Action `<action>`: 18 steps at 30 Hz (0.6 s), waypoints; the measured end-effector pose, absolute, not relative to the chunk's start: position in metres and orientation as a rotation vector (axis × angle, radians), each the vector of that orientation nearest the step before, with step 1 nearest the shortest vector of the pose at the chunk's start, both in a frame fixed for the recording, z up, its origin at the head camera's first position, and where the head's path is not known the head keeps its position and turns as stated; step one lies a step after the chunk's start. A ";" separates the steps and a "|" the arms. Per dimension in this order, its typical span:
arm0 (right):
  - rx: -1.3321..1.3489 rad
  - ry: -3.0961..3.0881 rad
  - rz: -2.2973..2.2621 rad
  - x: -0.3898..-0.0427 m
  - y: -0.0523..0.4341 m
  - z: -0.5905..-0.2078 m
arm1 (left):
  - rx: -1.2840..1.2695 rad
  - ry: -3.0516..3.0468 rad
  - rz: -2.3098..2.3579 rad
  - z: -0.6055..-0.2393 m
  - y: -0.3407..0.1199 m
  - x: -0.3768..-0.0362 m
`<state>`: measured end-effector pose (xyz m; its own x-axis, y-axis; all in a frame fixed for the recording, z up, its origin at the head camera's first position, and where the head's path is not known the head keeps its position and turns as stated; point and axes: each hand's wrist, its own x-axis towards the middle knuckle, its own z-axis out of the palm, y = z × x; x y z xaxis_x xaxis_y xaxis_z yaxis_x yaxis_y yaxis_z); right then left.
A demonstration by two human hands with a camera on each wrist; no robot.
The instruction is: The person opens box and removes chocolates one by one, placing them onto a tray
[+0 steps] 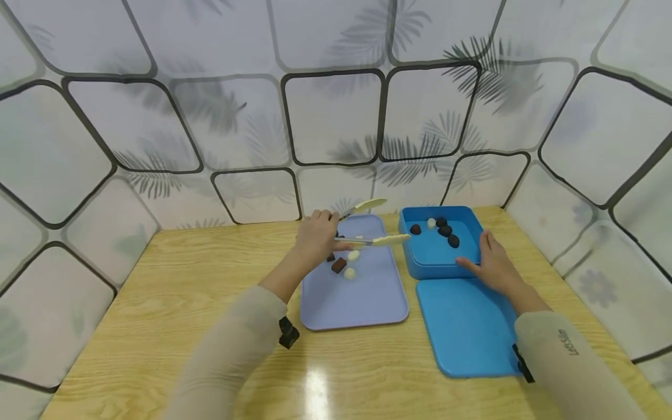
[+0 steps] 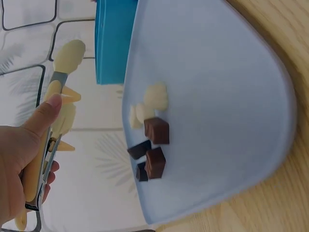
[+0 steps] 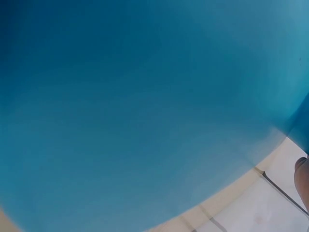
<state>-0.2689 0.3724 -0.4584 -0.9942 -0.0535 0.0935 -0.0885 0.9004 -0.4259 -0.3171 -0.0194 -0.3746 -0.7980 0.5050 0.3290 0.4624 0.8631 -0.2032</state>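
Observation:
My left hand [image 1: 316,234] grips a pair of tongs [image 2: 41,159] with cream-coloured tips. The tongs' arms stand apart, with nothing between the tips, above the far part of a lavender tray [image 1: 357,303]. Brown chocolate pieces [image 2: 157,130] and white pieces [image 2: 156,96] lie on that tray; my hand partly hides them in the head view. My right hand [image 1: 496,263] rests against the near right corner of a blue box [image 1: 441,271], fingers extended along its right side and thumb at the front rim. Inside the box are several dark pieces [image 1: 445,231] and one white piece [image 1: 431,223].
A flat blue lid [image 1: 467,332] lies in front of the box, partly under my right forearm. The wooden table [image 1: 210,303] meets a patterned curtain [image 1: 331,116] behind and at both sides. Blurred blue fills most of the right wrist view.

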 end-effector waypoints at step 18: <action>0.098 -2.988 0.649 -0.271 0.375 -0.463 | -0.742 -2.765 0.322 -0.362 0.049 -0.324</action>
<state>-0.2710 0.3750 -0.4626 -0.9946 -0.0451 0.0940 -0.0801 0.9080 -0.4113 -0.3239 0.0491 -0.3623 -0.8356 0.5150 0.1909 0.4573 0.8449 -0.2776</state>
